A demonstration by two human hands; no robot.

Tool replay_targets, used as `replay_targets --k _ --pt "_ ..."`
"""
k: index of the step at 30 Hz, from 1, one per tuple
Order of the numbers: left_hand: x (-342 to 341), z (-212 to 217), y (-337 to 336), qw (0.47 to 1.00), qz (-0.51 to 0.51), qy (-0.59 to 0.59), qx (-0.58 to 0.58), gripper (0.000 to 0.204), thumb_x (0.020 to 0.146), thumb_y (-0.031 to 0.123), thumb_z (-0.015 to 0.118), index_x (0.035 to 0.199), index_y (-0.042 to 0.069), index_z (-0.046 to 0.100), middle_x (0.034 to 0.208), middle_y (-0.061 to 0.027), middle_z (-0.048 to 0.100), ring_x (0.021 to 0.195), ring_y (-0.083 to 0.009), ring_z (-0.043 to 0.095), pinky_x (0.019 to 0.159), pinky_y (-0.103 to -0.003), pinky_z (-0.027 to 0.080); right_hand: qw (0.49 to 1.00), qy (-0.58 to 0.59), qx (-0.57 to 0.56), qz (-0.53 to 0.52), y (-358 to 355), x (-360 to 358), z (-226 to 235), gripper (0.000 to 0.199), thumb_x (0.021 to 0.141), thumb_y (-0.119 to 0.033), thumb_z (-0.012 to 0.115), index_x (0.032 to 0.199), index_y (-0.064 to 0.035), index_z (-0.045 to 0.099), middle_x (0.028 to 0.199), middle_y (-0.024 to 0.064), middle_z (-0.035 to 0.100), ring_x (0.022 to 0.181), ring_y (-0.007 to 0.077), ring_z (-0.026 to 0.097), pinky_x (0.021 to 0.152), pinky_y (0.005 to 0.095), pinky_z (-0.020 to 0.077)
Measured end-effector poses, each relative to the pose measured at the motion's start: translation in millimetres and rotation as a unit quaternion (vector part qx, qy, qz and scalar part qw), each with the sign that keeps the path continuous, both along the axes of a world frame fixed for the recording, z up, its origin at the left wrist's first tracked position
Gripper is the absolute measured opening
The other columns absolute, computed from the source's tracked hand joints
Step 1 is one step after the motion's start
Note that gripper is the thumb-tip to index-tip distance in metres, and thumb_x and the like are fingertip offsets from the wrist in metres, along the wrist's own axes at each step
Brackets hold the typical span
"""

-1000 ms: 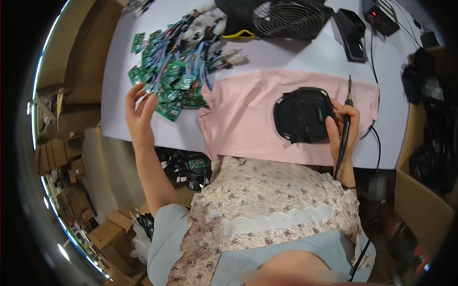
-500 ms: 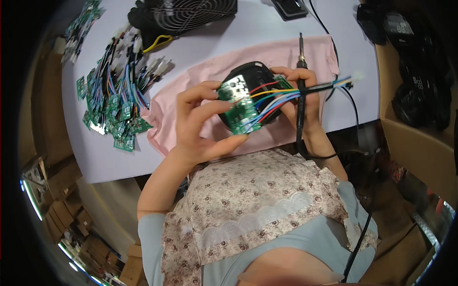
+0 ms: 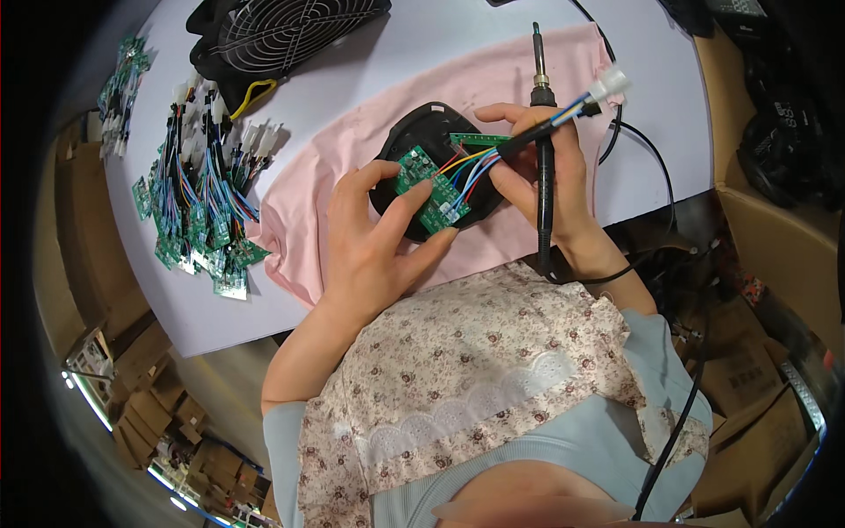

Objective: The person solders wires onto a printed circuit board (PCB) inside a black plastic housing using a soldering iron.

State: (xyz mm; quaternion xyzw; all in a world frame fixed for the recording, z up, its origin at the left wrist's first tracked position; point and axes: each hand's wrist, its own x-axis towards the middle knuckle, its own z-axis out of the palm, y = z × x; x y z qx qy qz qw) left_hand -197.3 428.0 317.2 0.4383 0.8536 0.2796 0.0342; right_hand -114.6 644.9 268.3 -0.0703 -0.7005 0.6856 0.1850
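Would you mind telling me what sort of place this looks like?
Probably an electronics assembly bench in a small workshop: the right hand holds a soldering iron, a pile of wired green circuit boards lies on the table, and cardboard boxes stand around.

both hands (image 3: 378,242) raised, fingers curled

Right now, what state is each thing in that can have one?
Left hand: gripping the green circuit board by its edges.
Right hand: holding the soldering iron, tip pointing away, and pinching the coloured wires.
Black housing: lying on the pink cloth.
Fan: lying flat; running or not, unclear.
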Motion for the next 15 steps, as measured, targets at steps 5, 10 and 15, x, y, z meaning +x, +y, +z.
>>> replay_targets --k 5,10,15 --pt "4 6 5 0.999 0.015 -0.012 -0.027 0.052 0.069 0.024 0.089 0.115 0.009 0.072 0.130 -0.0170 0.058 0.115 -0.0355 0.057 0.097 -0.045 0.047 0.999 -0.019 0.019 -0.022 -2 -1 5 0.044 0.082 0.000 0.073 0.123 -0.0041 0.057 0.089 0.0040 0.068 0.072 0.0132 0.068 0.065 0.0260 0.0545" --pt "2 4 6 1.000 0.004 0.010 -0.028 0.049 0.069 0.025 0.087 0.113 0.010 0.070 0.129 -0.0156 0.060 0.111 -0.0350 0.057 0.093 -0.045 0.044 0.999 -0.010 0.030 -0.029 -5 -3 -1 0.041 0.083 -0.001 0.074 0.121 -0.0042 0.058 0.087 0.0036 0.068 0.072 0.0121 0.068 0.064 0.0260 0.0540" --pt "1 8 10 0.999 0.004 0.021 -0.043 0.048 0.069 0.024 0.086 0.112 0.009 0.070 0.127 -0.0156 0.060 0.110 -0.0351 0.058 0.092 -0.045 0.044 0.999 -0.019 0.020 -0.025 -7 -1 -5 0.041 0.083 -0.001 0.075 0.120 -0.0043 0.059 0.085 0.0021 0.067 0.072 0.0102 0.067 0.065 0.0247 0.0532"
